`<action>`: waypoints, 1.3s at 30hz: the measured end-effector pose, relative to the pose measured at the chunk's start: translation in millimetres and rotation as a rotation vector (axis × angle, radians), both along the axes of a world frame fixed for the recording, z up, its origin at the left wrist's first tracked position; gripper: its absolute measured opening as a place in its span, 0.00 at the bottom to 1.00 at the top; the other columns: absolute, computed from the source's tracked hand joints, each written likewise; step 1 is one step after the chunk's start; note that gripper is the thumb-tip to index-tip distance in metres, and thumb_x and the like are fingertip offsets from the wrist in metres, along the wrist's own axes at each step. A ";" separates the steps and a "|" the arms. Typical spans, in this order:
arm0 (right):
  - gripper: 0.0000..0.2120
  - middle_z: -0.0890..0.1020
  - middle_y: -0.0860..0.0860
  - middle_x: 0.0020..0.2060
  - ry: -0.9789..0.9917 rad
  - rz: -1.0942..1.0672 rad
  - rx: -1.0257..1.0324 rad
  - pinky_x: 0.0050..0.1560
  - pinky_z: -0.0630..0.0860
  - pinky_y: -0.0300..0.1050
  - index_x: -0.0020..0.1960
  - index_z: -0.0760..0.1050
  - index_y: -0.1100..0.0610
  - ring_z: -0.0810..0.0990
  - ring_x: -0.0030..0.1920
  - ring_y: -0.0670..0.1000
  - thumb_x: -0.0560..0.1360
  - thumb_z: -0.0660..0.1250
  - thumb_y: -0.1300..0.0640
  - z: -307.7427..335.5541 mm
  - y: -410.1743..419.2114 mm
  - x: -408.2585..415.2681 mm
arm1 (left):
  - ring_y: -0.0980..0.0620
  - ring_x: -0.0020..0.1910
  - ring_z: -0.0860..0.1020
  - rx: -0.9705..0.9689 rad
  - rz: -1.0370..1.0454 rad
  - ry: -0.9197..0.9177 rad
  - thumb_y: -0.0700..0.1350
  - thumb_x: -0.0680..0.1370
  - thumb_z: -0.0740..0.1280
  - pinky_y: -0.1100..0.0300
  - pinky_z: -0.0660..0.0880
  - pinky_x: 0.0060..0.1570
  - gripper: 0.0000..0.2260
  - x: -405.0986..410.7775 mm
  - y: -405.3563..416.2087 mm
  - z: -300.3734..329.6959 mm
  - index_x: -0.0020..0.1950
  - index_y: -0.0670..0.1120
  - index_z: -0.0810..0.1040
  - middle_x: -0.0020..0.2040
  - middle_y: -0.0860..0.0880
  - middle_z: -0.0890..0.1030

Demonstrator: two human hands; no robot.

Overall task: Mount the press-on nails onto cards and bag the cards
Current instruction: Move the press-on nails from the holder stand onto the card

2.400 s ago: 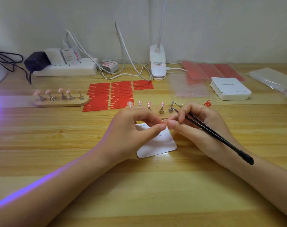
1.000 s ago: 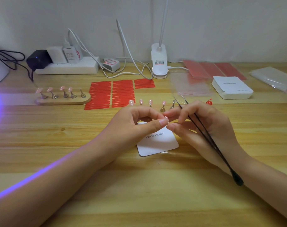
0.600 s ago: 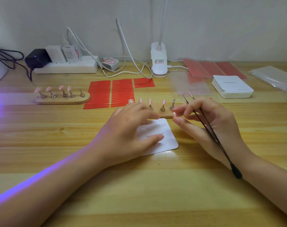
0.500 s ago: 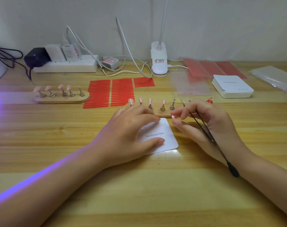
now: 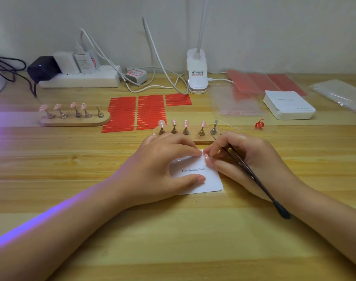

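A white card (image 5: pixel 212 181) printed "Handmade Nail" lies flat on the wooden table. My left hand (image 5: pixel 158 169) presses it down, thumb on its lower part and fingertips at its top edge. My right hand (image 5: pixel 252 159) grips black tweezers (image 5: pixel 260 186) in its palm, and its fingertips press a small pale press-on nail (image 5: pixel 206 157) onto the card's top right corner. Just behind the hands stands a wooden nail stand (image 5: pixel 203 141) with pink nails on metal pegs; its rightmost peg is bare.
A second nail stand (image 5: pixel 75 119) sits at the left. Red adhesive strips (image 5: pixel 132 112) lie behind the near stand. A stack of white cards (image 5: pixel 288 104), clear bags (image 5: pixel 238 102), a lamp base (image 5: pixel 197 74) and a power strip (image 5: pixel 79 79) with cables line the back.
Both hands came down from mid-air to the card. My left hand now holds the card flat, and my right fingertips moved onto its top right corner with the nail.
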State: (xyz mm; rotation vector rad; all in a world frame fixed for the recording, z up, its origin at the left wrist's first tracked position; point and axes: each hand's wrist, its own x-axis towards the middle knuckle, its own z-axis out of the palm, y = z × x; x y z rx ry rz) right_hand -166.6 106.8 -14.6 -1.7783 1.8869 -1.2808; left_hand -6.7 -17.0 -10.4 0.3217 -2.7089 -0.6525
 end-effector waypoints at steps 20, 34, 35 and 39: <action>0.05 0.84 0.47 0.41 -0.040 -0.017 0.033 0.46 0.78 0.47 0.41 0.78 0.54 0.82 0.43 0.44 0.70 0.73 0.61 -1.4 1.5 -0.2 | 0.60 0.55 0.73 0.017 -0.003 0.024 0.62 0.70 0.62 0.51 0.68 0.57 0.20 0.2 0.4 -1.0 0.56 0.54 0.77 0.53 0.60 0.77; 0.05 0.83 0.54 0.40 -0.003 -0.021 0.030 0.44 0.76 0.57 0.40 0.77 0.53 0.81 0.42 0.57 0.70 0.73 0.60 0.7 1.8 1.9 | 0.63 0.54 0.71 0.004 -0.005 0.020 0.63 0.70 0.61 0.56 0.65 0.56 0.19 1.0 -0.5 -2.2 0.55 0.57 0.79 0.52 0.62 0.75; 0.05 0.83 0.54 0.40 0.000 -0.020 0.030 0.44 0.76 0.56 0.40 0.77 0.53 0.80 0.41 0.57 0.70 0.73 0.60 1.1 2.0 2.1 | 0.63 0.54 0.71 0.006 -0.005 0.019 0.63 0.70 0.61 0.56 0.65 0.56 0.19 0.7 -0.5 -2.1 0.55 0.57 0.79 0.52 0.62 0.75; 0.04 0.83 0.53 0.39 0.058 -0.035 0.028 0.42 0.74 0.50 0.41 0.78 0.54 0.78 0.38 0.51 0.70 0.73 0.60 1.4 2.7 2.7 | 0.63 0.54 0.71 0.013 -0.004 0.008 0.63 0.70 0.61 0.54 0.65 0.57 0.19 0.6 -0.3 -1.4 0.56 0.57 0.79 0.53 0.62 0.75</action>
